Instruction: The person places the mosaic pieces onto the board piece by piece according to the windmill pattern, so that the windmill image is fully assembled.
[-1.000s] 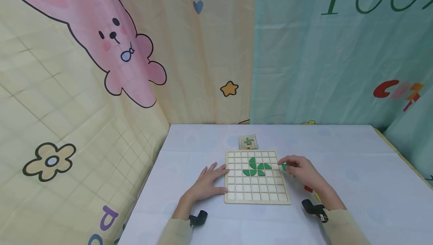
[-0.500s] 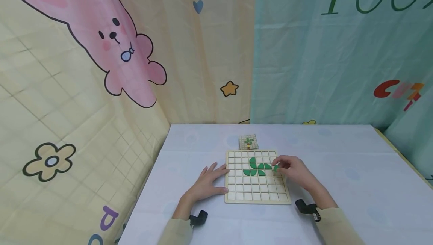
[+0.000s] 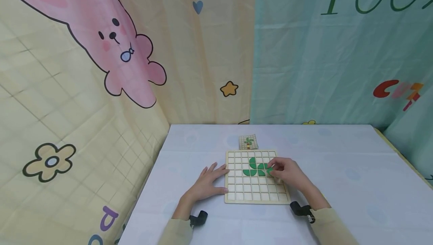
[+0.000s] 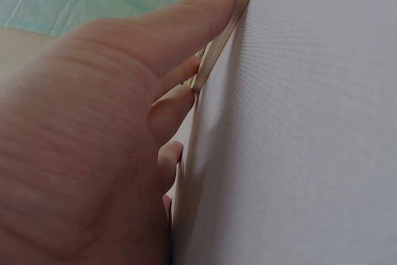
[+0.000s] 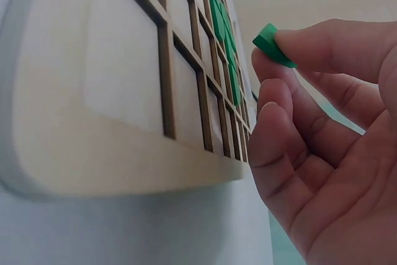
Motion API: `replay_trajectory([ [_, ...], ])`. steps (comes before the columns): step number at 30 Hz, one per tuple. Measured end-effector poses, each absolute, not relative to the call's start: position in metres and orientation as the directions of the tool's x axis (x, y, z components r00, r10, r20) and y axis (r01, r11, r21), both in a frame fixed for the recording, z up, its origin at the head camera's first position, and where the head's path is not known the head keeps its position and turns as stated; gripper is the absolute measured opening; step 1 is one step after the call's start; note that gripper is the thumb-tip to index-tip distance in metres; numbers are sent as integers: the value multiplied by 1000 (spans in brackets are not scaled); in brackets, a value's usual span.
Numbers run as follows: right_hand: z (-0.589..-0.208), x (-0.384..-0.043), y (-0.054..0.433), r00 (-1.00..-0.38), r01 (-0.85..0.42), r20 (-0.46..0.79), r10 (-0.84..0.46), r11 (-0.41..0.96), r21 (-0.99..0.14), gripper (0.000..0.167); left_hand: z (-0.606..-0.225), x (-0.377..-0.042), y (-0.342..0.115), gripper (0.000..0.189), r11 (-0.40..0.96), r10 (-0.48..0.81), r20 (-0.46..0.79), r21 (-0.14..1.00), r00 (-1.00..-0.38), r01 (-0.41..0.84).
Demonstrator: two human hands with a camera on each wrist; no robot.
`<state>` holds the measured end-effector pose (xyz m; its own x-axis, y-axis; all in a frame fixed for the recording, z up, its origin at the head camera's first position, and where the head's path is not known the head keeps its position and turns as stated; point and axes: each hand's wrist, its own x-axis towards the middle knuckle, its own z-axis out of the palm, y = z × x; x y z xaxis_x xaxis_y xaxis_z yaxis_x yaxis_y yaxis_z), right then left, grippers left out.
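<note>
A square wooden grid board (image 3: 236, 196) lies on the table. Several green quarter-round pieces (image 3: 250, 172) sit in cells of its upper middle. The left hand (image 3: 205, 185) has its fingers extended, with thumb and fingertips touching the board's left edge; the left wrist view shows that contact closely. Over the board's right part, the right hand (image 3: 288, 172) pinches another green piece (image 5: 273, 46) between thumb and index finger. In the right wrist view this piece is held apart from the grid, its outline partly covered by the thumb.
Just behind the board lies a small card (image 3: 248, 142) printed with a grid and a green, red and yellow figure. The white-covered table (image 3: 355, 155) extends to both sides. Patterned curtains (image 3: 209, 49) rise behind it and at the left.
The right hand has moved left from beside the board to over it, carrying the green piece close to the placed ones. The left hand has stayed at the left edge.
</note>
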<state>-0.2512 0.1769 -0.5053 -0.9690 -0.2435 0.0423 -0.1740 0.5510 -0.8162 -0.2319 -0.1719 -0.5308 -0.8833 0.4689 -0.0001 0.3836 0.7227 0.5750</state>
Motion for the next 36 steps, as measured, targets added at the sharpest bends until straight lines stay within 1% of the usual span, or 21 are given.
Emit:
replay_trajectory([
  [7,-509,-250,171,-960,-193,50,-277,519,-833,13,-532,-232,-172,75,730,468,-2,565,-884,385],
  [18,-510,-248,160,-974,-116,-7,-226,525,-843,11,-533,-233,-172,75,737,465,-8,558,-886,381],
  [29,-511,-243,154,-975,-106,-16,-221,530,-841,11,-532,-234,-173,76,735,469,-9,558,-883,385],
  [36,-514,-244,152,-982,-79,-34,-186,566,-821,13,-534,-234,-173,76,736,469,-7,557,-883,386],
])
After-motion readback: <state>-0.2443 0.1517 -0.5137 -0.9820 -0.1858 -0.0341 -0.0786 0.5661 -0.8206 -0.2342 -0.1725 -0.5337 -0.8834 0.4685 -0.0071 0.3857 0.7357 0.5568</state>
